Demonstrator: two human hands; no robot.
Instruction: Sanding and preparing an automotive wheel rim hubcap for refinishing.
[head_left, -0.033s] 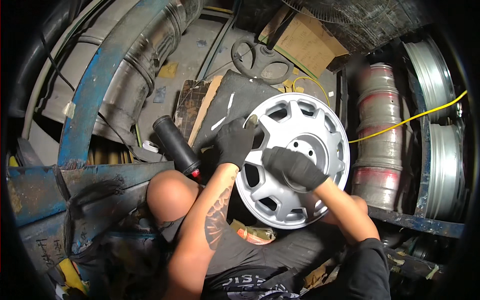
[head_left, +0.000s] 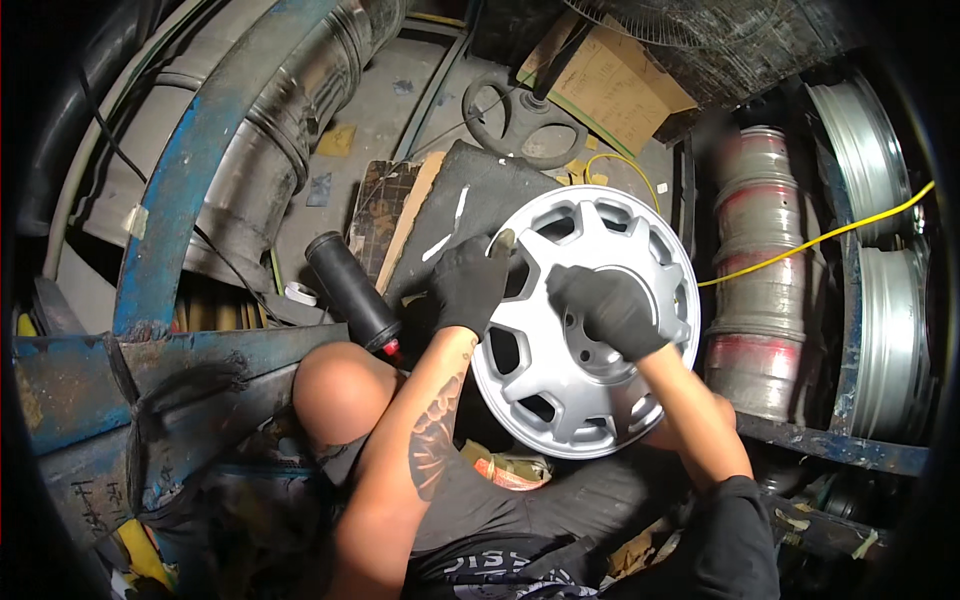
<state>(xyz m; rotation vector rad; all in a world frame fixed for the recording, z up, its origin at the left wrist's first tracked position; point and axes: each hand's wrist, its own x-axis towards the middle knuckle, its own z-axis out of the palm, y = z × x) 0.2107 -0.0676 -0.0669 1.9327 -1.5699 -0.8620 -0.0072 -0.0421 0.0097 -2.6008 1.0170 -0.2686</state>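
Observation:
A silver alloy wheel rim point(head_left: 560, 380) with spokes and a central hub stands tilted over my lap. In a black glove, my left hand point(head_left: 470, 288) grips the rim's left edge, its fingers curled there with a worn fingertip near the upper spoke. My right hand point(head_left: 608, 312), also gloved in black, lies over the wheel's face above the hub and covers part of the bolt holes. Motion smears its fingers, so anything under them is hidden. Left of my left hand lies a black cylinder point(head_left: 352, 288) with a red end.
A dark mat point(head_left: 480, 195) lies beyond the wheel. Farther off are a grey steering wheel point(head_left: 545, 150) and a cardboard piece point(head_left: 630, 95). Stacked rims point(head_left: 755, 290) and a yellow hose point(head_left: 830, 242) are at the right. A blue metal frame point(head_left: 175, 210) curves along the left.
My right hand has slid up and slightly right across the wheel's face, uncovering the lower hub. My left hand and the wheel have stayed in place.

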